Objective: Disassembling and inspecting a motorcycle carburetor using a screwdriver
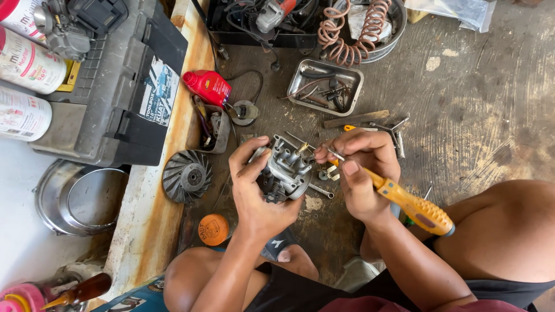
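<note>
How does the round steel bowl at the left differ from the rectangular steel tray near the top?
The bowl is round and holds nothing visible; the tray is rectangular and holds small tools. The bowl sits on the pale surface left of the wooden plank; the tray lies on the grey floor beyond the hands. Both are shiny metal and stand open side up.
</note>
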